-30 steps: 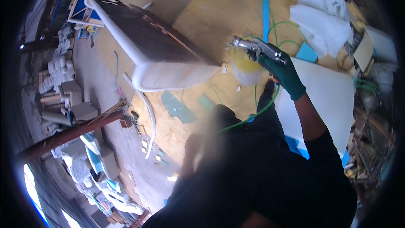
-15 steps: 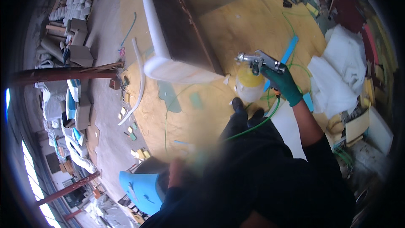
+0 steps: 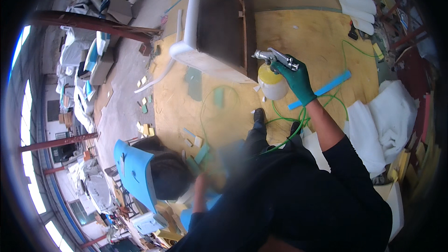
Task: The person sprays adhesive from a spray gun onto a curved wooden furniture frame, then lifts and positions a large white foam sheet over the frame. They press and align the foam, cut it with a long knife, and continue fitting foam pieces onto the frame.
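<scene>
In a green glove, my right hand (image 3: 301, 84) is wrapped round the handle of a metal spray gun (image 3: 275, 57). Its cup (image 3: 274, 86), whitish with a yellow top, hangs beneath, and the nozzle faces left. Close to that nozzle stands an upholstered furniture piece (image 3: 224, 23), its dark underside facing me and white padding along its left and near edges. My left hand (image 3: 200, 184) is low beside my body, near a dark rounded object (image 3: 170, 175); a hazy smear covers its fingers, so I cannot tell what it holds.
A green hose (image 3: 303, 116) loops around my feet over tan sheeting (image 3: 317, 37). A blue strip (image 3: 322, 89) lies to the right, with white batting (image 3: 392, 116) beyond. Foam scraps (image 3: 145, 129) and a curved blue panel (image 3: 135, 172) are on the left.
My view has turned, so the scene sits differently in the picture. The spray gun is now nearer the furniture piece's near right corner. My left arm stays low.
</scene>
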{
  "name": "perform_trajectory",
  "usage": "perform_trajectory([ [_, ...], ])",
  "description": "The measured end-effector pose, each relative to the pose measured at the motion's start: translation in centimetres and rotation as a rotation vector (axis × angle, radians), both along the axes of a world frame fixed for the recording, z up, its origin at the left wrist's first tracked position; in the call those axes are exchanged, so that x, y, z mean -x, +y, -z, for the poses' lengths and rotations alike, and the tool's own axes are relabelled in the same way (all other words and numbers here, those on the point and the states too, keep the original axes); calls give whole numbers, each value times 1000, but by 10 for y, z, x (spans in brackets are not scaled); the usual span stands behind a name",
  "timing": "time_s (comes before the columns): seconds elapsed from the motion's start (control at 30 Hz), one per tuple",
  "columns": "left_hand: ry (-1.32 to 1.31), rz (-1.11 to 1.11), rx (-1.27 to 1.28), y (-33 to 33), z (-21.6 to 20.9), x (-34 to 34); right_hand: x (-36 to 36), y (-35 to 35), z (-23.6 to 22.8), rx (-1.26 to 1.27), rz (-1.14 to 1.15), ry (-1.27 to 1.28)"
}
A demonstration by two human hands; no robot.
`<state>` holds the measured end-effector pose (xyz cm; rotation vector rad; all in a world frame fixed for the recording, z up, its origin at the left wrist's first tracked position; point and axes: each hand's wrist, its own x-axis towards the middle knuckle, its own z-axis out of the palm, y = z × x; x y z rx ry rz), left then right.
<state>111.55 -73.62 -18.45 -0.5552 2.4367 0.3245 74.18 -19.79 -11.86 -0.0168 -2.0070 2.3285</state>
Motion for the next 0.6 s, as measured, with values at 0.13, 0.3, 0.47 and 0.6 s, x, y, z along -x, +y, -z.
perform_trajectory([
  [0.13, 41, -106, -93, 55, -23, -63, 0, 9, -6, 1, 21, 27],
  [0.3, 42, -274, -201, 90, -27, -115, -4, 17, -9, 93, 26, 35],
  [0.47, 53, -246, -164, 108, -31, -122, -9, 20, -7, 95, 50, 47],
  [0.6, 31, -218, -98, 111, -40, -112, -15, 18, -6, 112, 58, 48],
])
